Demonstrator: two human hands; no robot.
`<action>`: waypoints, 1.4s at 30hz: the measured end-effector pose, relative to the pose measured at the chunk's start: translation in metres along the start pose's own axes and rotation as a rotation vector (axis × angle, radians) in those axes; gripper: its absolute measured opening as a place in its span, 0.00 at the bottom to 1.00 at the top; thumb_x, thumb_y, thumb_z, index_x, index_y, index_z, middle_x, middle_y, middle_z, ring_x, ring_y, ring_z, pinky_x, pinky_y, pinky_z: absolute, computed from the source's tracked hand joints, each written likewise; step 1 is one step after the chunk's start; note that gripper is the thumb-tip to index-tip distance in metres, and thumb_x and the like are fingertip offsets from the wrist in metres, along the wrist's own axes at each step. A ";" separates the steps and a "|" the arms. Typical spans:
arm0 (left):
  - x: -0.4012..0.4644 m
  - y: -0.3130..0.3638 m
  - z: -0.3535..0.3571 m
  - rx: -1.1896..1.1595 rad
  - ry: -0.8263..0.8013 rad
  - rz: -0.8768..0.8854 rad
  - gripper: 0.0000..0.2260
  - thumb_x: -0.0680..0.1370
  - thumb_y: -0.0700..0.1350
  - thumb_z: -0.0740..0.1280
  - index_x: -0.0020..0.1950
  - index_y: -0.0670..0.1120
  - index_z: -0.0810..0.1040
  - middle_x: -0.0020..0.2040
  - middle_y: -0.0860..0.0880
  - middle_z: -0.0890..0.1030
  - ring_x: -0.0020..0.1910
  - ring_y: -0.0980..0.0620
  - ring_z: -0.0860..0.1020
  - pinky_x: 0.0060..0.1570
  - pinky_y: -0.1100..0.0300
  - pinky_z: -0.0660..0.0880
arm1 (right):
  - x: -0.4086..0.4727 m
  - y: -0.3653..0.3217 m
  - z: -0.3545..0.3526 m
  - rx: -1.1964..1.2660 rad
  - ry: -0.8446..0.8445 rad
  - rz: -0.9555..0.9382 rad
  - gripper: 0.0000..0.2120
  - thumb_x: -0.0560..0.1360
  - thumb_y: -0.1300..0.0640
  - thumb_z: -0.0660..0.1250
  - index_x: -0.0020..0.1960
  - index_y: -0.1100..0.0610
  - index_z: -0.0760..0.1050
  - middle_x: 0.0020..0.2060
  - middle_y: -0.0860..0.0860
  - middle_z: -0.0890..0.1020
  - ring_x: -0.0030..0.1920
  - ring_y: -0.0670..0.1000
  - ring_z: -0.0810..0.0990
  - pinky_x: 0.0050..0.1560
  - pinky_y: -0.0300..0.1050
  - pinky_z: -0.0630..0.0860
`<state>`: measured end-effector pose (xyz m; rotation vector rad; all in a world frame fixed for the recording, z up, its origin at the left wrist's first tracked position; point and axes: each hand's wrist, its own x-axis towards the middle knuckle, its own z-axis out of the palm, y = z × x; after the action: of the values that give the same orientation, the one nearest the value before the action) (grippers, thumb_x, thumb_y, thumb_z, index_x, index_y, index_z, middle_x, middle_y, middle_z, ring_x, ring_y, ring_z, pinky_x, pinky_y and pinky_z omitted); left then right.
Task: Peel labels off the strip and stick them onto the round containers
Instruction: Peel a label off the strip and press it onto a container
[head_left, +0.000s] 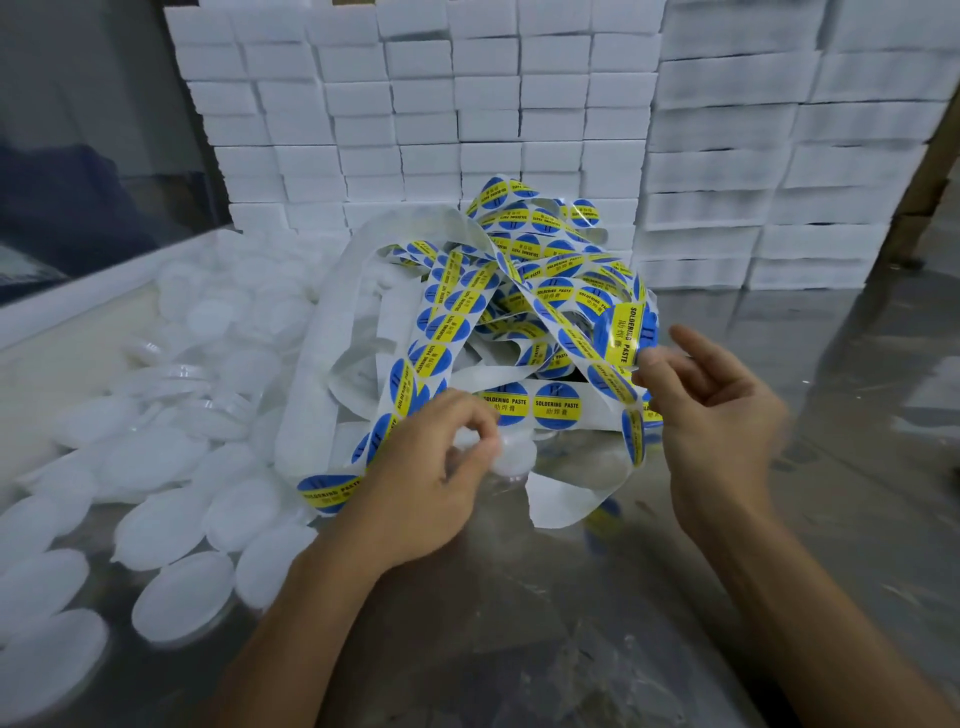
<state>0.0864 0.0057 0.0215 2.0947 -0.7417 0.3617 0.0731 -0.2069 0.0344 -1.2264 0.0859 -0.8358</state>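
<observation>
A tangled heap of white backing strip carrying round blue and yellow "SOLDERING PASTE" labels lies in the middle of the metal table. My right hand pinches one peeled label between thumb and forefinger and holds it up at the heap's right side; its other fingers are spread. My left hand curls its fingers round a white round container just below the heap. Both hands are slightly blurred.
Several white round containers lie scattered over the left part of the table, beside a white raised edge. Stacks of white boxes form a wall behind the heap and to the right.
</observation>
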 end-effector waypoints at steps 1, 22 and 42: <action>0.001 0.001 0.000 -0.078 0.060 -0.028 0.08 0.80 0.43 0.63 0.43 0.54 0.72 0.49 0.58 0.79 0.48 0.56 0.78 0.44 0.62 0.76 | 0.000 0.000 0.000 -0.017 -0.011 0.002 0.12 0.73 0.65 0.73 0.54 0.55 0.80 0.35 0.46 0.86 0.37 0.42 0.83 0.42 0.34 0.78; 0.025 0.016 0.012 -1.241 0.313 -0.608 0.08 0.73 0.31 0.69 0.51 0.38 0.79 0.44 0.40 0.86 0.44 0.45 0.85 0.40 0.57 0.82 | -0.014 -0.007 0.009 0.027 -0.331 0.104 0.06 0.73 0.61 0.73 0.39 0.54 0.85 0.31 0.51 0.83 0.32 0.47 0.81 0.33 0.35 0.75; 0.018 0.013 0.009 -1.152 0.230 -0.549 0.10 0.65 0.38 0.74 0.46 0.40 0.84 0.46 0.39 0.85 0.45 0.45 0.85 0.38 0.61 0.81 | -0.028 -0.003 0.018 -0.148 -0.403 0.010 0.04 0.72 0.66 0.73 0.41 0.58 0.83 0.31 0.49 0.84 0.28 0.43 0.80 0.33 0.33 0.75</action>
<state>0.0917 -0.0146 0.0334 1.0464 -0.1131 -0.1346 0.0607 -0.1761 0.0331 -1.5119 -0.1752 -0.5677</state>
